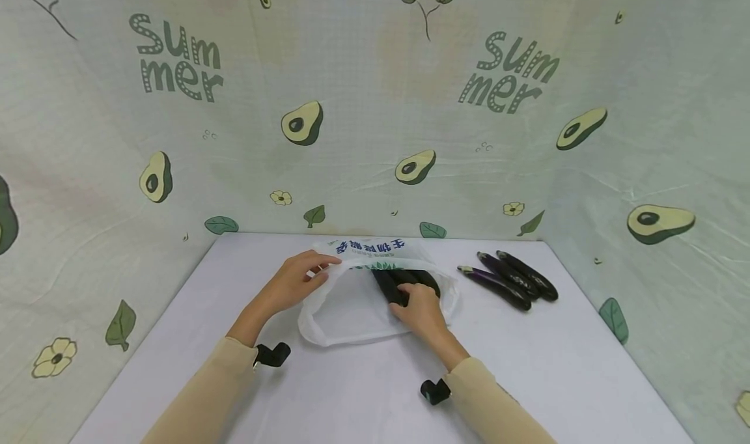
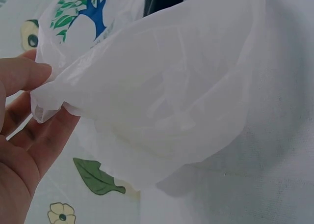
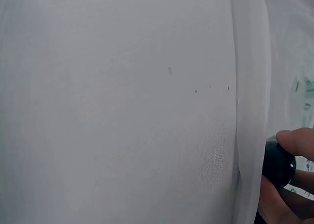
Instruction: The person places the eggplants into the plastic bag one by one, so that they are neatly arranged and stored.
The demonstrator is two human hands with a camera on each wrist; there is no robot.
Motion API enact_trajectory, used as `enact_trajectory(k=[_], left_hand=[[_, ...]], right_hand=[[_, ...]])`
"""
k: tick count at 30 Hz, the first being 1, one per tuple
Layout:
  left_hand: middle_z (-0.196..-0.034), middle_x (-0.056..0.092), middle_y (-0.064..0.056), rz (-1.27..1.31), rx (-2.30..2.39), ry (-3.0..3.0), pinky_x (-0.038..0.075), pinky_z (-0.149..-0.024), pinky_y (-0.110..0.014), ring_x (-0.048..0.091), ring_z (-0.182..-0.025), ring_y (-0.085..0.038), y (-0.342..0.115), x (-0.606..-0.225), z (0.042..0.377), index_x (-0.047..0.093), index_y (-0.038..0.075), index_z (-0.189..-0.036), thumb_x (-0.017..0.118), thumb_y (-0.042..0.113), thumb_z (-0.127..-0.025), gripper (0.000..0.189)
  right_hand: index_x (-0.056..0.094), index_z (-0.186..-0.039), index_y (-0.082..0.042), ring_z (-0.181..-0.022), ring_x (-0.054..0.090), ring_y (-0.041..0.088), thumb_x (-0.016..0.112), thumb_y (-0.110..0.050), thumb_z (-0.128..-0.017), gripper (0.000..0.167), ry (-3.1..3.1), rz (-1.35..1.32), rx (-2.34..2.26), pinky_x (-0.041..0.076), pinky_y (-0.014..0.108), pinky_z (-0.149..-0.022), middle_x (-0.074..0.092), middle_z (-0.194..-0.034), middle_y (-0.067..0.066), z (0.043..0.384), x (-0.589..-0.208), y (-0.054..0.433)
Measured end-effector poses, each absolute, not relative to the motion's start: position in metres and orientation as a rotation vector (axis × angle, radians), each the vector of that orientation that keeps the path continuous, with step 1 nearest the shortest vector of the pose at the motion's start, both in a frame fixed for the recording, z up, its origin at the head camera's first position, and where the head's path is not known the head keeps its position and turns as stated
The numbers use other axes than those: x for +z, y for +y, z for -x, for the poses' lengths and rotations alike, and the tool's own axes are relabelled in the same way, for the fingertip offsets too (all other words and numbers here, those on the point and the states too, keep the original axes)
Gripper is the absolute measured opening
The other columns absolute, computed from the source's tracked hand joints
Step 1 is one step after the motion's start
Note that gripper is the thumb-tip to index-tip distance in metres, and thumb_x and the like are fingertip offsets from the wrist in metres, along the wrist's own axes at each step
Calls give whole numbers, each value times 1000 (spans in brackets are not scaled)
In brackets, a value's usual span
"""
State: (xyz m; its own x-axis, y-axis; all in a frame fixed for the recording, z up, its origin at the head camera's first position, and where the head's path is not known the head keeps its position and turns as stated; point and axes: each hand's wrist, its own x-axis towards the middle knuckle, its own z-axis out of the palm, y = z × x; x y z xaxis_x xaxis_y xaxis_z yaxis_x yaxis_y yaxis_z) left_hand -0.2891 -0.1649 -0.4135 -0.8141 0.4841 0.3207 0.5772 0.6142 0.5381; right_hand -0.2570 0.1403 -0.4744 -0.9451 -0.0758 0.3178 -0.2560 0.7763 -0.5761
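Note:
A white plastic bag (image 1: 351,307) with blue lettering and green print lies with its mouth facing me. My left hand (image 1: 295,278) pinches the left edge of its mouth; in the left wrist view, thumb and fingers (image 2: 41,74) have the thin film between them. Dark eggplants (image 1: 387,284) lie side by side inside the bag, partly covered by its upper layer. At the mouth's right side, my right hand (image 1: 420,312) grips one eggplant. The right wrist view has that eggplant's rounded glossy end (image 3: 278,162) between thumb and fingers; the rest of it is hidden.
Three more purple-black eggplants (image 1: 506,281) lie together on the white table (image 1: 351,392), right of the bag. A patterned cloth (image 1: 357,196) hangs behind the table and along both sides. Each wrist carries a small black camera (image 1: 273,355).

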Motion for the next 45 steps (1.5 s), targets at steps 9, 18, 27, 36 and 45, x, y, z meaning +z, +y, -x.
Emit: enact_trajectory(k=[9,18,27,36,45], left_hand=[[-117,69,3,899,-969,-2684,60,-89,-35,67,-108,-17,-165,-412,289,71,24,-137,70,8,-103,38],[-116,68,3,883,-977,-2698,59,-88,-35,68,-107,-18,-166,-411,287,71,25,-138,69,9,-103,39],[-115,69,4,887,-978,-2686,59,-87,-35,68,-106,-17,-167,-413,289,71,25,-138,69,8,-103,39],[-115,69,3,886,-974,-2685,60,-89,-35,69,-107,-18,-167,-412,288,71,24,-138,70,8,-102,39],[-118,69,2,897,-968,-2675,60,-90,-37,67,-109,-19,-167,-412,287,71,22,-138,70,7,-102,39]], right_hand=[[75,-121,7,-121,69,40,88,-14,-87,43,-2700,-254,926,56,55,-101,76,-120,22,264,-476,134],[76,-123,4,-123,68,41,88,-17,-87,43,-2720,-215,894,51,62,-104,75,-123,21,271,-474,130],[75,-126,3,-126,66,40,89,-20,-87,47,-2760,-243,889,52,56,-106,74,-126,21,267,-468,132],[73,-130,1,-123,66,36,89,-22,-88,51,-2809,-311,915,53,53,-105,72,-130,19,260,-458,144],[74,-130,-3,-80,66,15,87,-19,-88,47,-2825,-387,919,56,35,-72,76,-119,13,249,-443,177]])
